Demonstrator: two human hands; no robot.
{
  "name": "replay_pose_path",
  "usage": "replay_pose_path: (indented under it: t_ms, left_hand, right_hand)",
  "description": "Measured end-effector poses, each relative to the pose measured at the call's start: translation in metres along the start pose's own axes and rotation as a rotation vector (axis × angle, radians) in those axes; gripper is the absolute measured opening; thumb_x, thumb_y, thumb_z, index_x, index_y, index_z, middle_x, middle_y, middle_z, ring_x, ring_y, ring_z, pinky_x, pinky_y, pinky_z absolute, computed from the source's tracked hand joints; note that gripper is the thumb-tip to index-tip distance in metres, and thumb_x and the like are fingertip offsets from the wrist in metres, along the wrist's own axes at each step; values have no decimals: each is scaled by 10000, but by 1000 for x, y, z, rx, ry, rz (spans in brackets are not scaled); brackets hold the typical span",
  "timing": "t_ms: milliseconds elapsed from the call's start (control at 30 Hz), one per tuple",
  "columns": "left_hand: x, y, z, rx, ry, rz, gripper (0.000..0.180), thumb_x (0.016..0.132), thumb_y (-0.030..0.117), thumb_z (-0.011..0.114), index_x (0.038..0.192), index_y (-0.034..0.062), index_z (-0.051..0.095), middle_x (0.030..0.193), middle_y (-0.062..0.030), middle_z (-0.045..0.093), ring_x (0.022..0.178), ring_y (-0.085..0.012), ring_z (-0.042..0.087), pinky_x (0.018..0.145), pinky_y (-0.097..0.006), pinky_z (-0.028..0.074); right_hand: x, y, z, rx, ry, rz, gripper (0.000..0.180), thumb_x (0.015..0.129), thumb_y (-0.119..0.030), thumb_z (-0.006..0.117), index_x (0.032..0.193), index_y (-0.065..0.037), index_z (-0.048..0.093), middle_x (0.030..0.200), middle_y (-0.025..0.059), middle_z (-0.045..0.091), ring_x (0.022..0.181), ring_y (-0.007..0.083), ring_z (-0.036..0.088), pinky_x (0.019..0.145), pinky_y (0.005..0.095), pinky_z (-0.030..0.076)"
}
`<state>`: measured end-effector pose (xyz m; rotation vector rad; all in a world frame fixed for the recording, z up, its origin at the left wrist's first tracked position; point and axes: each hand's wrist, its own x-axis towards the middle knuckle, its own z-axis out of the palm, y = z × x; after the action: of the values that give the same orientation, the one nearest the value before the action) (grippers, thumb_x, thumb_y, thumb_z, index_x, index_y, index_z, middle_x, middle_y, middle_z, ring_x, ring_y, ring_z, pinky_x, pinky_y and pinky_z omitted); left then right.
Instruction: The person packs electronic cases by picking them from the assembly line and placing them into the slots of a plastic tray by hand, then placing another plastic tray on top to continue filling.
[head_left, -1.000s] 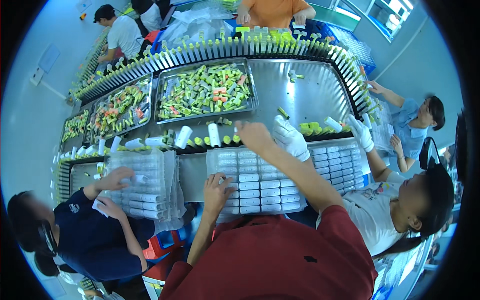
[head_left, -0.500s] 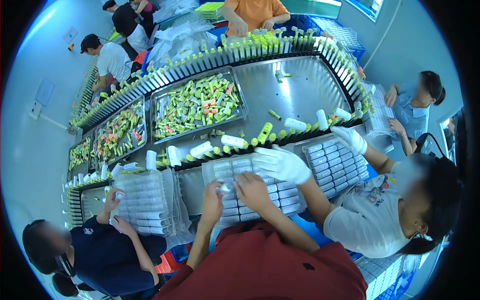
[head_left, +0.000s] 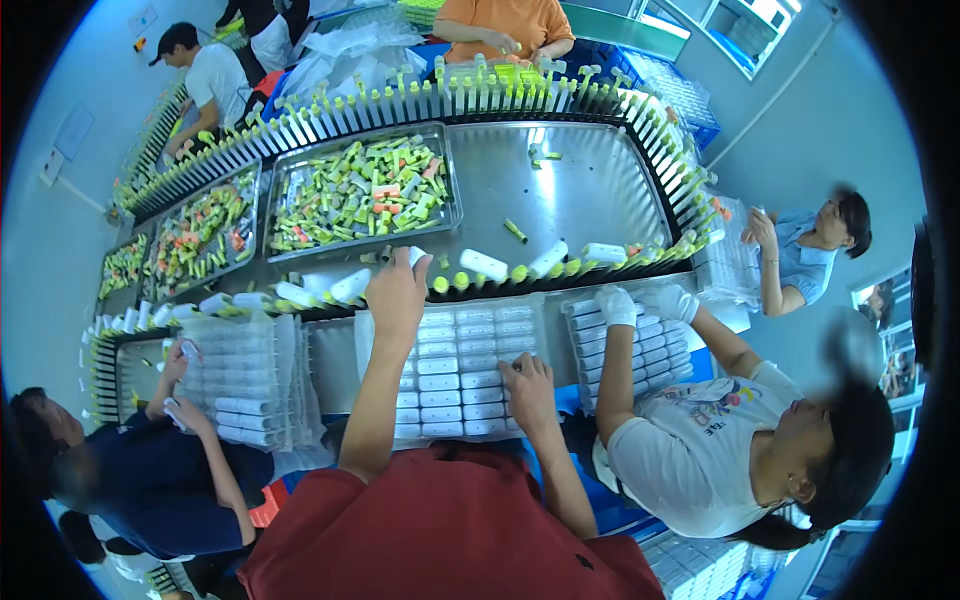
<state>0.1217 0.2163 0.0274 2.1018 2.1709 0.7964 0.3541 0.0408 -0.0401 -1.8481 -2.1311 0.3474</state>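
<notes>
Left hand (head_left: 397,288) at the rack, right hand (head_left: 528,386) at the packing tray (head_left: 541,325).
Your left fingertips grasp a white piece (head_left: 415,257) beside the yellow-green knobs (head_left: 519,272). Your right hand, fingers bent, touches the right-hand column of white cylinders (head_left: 483,410) in the tray; whether it grips one cannot be told.

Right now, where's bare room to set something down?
Widest: steel tabletop between heaped tray and right rack, with some loose pieces. Narrower: steel strip between left pack and middle pack. Crowded: heaped tray, near rack at left hand.
</notes>
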Motion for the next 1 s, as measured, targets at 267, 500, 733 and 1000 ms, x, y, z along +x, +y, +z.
replay_pose_path:
  t_ms: [267, 500, 733, 1000]
  left_hand:
    - [-23, -63, 22, 222, 125, -38, 358, 1078, 444, 635, 1120, 94, 574, 918, -143, 736, 671, -388, 740, 541, -506, 585]
    - [-53, -91, 4, -124, 137, -79, 611, 1059, 166, 655, 1542, -84, 376, 1489, -328, 478, 1276, -520, 590, 970, -552, 556]
    - [-164, -58, 5, -307, 42, -36, 517, 974, 29, 659, 1459, -60, 504, 1652, -319, 331, 1427, -498, 476, 1176, -553, 411]
    - [-171, -27, 13, -306, -265, 296, 317, 886, 106, 745, 1194, 50, 699, 1294, -146, 627, 1216, -361, 601, 1058, -530, 479]
  right_hand:
    - [14, 22, -20, 326, -77, -28, 495, 760, -48, 863, 1244, -98, 775, 1072, 133, 684, 1066, 362, 649, 945, 468, 541]
    - [10, 32, -6, 317, 20, -8, 295, 764, -41, 852, 1056, -58, 813, 1035, 137, 722, 1024, 367, 673, 914, 469, 565]
    - [44, 16, -64, 314, 378, 118, 332, 900, 98, 652, 1222, 19, 636, 1082, 220, 669, 1031, 432, 644, 963, 480, 512]
    - [158, -2, -85, 102, 654, 351, 236, 1117, -138, 558, 1286, 25, 588, 1110, 275, 752, 941, 511, 730, 796, 550, 572]
